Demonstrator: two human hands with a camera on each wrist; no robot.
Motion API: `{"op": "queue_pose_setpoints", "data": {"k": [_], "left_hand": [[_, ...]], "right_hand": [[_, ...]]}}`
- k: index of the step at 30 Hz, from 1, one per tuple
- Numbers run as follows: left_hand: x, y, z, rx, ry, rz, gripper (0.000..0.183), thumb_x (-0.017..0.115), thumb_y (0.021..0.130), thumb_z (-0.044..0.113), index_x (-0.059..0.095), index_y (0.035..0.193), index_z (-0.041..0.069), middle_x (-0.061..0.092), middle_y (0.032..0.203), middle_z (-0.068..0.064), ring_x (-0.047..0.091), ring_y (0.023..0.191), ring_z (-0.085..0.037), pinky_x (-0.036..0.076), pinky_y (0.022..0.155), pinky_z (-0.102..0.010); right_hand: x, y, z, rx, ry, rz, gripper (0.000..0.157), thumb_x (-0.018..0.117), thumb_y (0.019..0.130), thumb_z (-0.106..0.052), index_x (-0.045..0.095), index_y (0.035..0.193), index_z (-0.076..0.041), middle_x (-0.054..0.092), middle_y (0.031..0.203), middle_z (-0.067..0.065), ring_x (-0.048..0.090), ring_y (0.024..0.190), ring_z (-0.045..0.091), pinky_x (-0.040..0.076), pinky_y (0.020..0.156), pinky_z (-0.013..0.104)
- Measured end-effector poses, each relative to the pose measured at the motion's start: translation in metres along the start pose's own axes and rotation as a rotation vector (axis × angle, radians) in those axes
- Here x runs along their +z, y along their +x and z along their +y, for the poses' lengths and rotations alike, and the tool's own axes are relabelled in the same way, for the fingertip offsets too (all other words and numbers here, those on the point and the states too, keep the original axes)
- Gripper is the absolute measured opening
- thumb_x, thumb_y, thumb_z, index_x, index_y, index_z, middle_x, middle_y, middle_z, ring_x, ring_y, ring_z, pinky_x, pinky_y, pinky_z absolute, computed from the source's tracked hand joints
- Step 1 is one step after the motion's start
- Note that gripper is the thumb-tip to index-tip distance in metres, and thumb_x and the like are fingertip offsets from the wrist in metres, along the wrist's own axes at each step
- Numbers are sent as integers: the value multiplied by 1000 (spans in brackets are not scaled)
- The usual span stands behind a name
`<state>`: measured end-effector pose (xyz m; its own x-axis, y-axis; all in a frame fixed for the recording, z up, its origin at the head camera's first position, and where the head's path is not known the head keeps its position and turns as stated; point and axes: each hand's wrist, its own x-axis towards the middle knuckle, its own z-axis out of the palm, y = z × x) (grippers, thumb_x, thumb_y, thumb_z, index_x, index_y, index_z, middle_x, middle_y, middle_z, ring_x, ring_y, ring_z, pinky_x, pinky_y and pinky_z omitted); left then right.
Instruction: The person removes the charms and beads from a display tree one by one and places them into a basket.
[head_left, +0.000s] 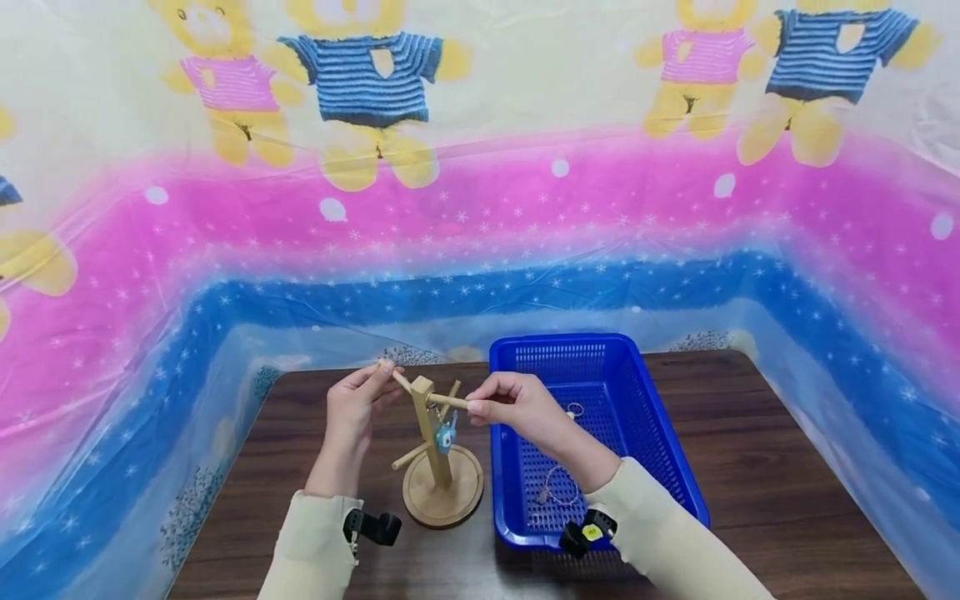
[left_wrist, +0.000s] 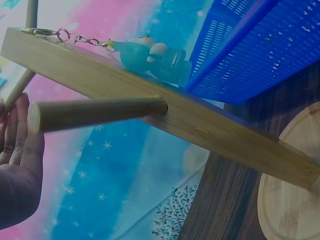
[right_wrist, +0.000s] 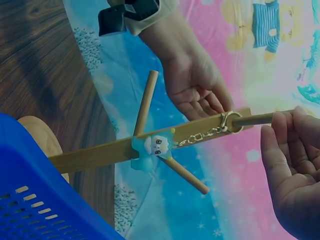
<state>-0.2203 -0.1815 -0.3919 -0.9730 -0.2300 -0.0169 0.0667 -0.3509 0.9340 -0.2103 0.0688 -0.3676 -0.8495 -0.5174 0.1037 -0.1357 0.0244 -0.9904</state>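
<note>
A wooden peg stand [head_left: 423, 417] with a round base [head_left: 442, 510] stands on the table, left of a blue basket. My left hand [head_left: 356, 408] pinches the end of its upper left peg [head_left: 402, 382]. Thumb and fingers of my right hand [head_left: 525, 412] pinch the tip of the upper right peg [right_wrist: 255, 119]. From that right peg hangs a keychain with a light-blue figure [right_wrist: 152, 147]; its metal ring [right_wrist: 231, 122] is around the peg, close to the post. The lower pegs carry nothing that I can see.
The blue plastic basket [head_left: 663, 442] sits just right of the stand, under my right forearm. Inside lie a pinkish loop [head_left: 562, 492] and a small ring-shaped item [head_left: 575, 409]. Dark wooden tabletop [head_left: 765, 467] extends right; a printed cloth [head_left: 480, 275] hangs around the table.
</note>
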Motion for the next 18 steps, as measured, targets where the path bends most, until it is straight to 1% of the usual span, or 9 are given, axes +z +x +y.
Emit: {"op": "queue_pose_setpoints", "data": {"k": [4,7,9,10,12,14,15,17,18], "left_hand": [[1,4,0,-34,-38,-11,38,59,101,1,77,76,22,77,74,9,74,68,-2,64,70,-17],[2,7,1,-58,-46,-15,38,58,102,2,76,76,22,77,74,8,74,68,-2,65,71,-17],[3,9,1,-70,-43,-20,38,58,102,2,77,76,23,77,74,8,74,68,-2,65,72,-18],[3,10,1,-74,-42,-22,38,58,102,3,77,76,22,77,74,8,74,68,-2,65,72,-18],[4,12,1,-81,-32,-27,38,58,103,3,77,76,23,77,75,8,73,69,-2,65,72,-18],[4,13,2,-88,-20,-31,37,59,102,4,77,76,23,77,75,8,73,69,-2,64,72,-17],[4,14,2,-92,-11,-33,37,59,102,4,77,76,24,77,75,9,73,69,-2,64,72,-17],[4,15,2,-98,8,-37,36,61,102,6,77,76,25,77,75,9,73,69,-2,64,71,-17],[4,16,2,-101,15,-38,36,61,102,6,77,76,25,77,75,9,73,69,-2,64,71,-17]], "right_hand": [[3,0,2,-20,5,-1,24,67,98,-8,65,107,15,71,81,-11,70,78,2,64,80,21],[7,0,3,-40,17,-2,24,68,98,-7,65,106,15,73,85,-7,70,78,1,63,79,19],[10,1,4,-48,32,-5,23,67,98,-5,63,105,17,75,90,-1,70,78,0,64,79,20],[12,1,4,-55,38,-6,23,67,98,-4,63,105,17,76,93,5,70,78,0,65,80,21],[15,0,4,-67,58,-12,23,66,97,-2,61,106,19,75,99,21,71,79,-1,66,82,25],[18,0,5,-89,73,-17,23,66,97,0,60,106,21,70,105,35,71,79,-1,67,84,30],[20,0,5,-100,78,-18,23,65,97,0,60,106,21,67,108,40,71,80,-1,67,85,32],[23,-1,6,-127,80,-16,24,66,97,-1,60,105,21,63,109,46,71,79,-1,67,84,31],[24,-1,7,-143,76,-12,24,66,97,-2,60,104,21,64,108,44,71,79,0,67,83,29]]}}
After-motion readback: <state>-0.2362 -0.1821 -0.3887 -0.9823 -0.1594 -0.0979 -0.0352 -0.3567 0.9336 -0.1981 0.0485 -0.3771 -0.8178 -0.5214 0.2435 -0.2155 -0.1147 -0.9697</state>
